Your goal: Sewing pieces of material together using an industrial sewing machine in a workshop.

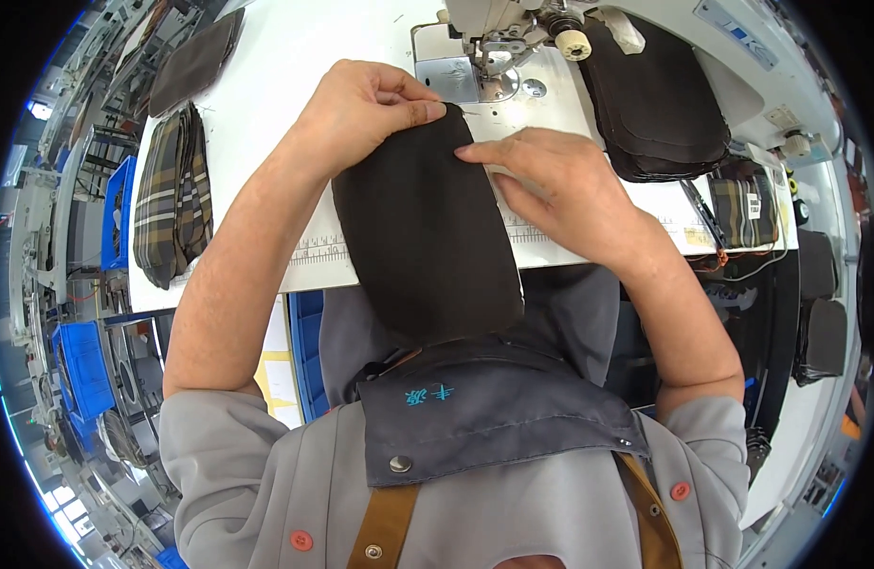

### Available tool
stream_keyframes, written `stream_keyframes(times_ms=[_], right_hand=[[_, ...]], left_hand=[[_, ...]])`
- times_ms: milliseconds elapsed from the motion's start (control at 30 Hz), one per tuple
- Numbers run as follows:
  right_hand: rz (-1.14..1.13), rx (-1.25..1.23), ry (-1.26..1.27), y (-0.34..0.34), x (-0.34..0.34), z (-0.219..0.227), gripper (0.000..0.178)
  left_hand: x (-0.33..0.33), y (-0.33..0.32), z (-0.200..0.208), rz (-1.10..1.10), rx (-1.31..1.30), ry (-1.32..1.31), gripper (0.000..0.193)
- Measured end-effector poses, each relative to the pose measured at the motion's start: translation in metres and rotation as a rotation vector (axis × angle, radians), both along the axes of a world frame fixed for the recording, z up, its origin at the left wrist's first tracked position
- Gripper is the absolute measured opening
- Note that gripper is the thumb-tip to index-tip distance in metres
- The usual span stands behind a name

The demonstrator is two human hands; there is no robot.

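Pinching, left hand: the left hand [366, 112] is pressing thumb and index finger together on the top edge of a dark brown fabric panel [427, 232].
Right hand: the right hand [568, 185] is resting its extended index fingertip on the panel's upper right edge, its thumb sitting lower beside that edge; whether the thumb is gripping from below, I cannot tell.
Fabric panel: it is lying between the hands, its narrow top pointing at the needle plate [446, 81], its wide rounded end extending past the table's front edge above the lap.
Sewing machine: the industrial sewing machine [499, 43] is standing just beyond the panel's top.
Worktable: the white worktable [266, 270] is showing a ruler scale [321, 250] along its front edge.
Right side: a stack of dark panels [650, 109] is lying near the machine; a plaid fabric bundle [743, 213] is sitting closer to the person, beside a slim black tool [701, 211].
Left side: a plaid fabric stack [173, 194] is lying beyond the left forearm, with a separate dark piece [196, 62] resting farther back.
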State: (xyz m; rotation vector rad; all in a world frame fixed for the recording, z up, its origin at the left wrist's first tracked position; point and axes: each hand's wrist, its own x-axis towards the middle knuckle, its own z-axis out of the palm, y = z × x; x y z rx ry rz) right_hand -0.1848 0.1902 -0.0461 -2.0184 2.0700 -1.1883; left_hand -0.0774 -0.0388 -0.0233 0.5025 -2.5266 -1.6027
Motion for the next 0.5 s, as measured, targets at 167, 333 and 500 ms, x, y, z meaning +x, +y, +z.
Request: stream_keyframes(times_ms=[167,333,500], right_hand=[[-0.069,-0.044,0.360,-0.017,-0.030,-0.007,0.016],[-0.153,-0.067,0.368,-0.024,-0.038,-0.018,0.016],[-0.181,-0.035,0.471,-0.024,-0.038,-0.019,0.020]], left_hand=[[-0.042,-0.008,-0.029,0.041,-0.301,0.111,0.020],[-0.059,-0.006,-0.033,0.025,-0.537,0.148,0.017],[-0.064,-0.011,-0.036,0.033,-0.469,0.106,0.017]])
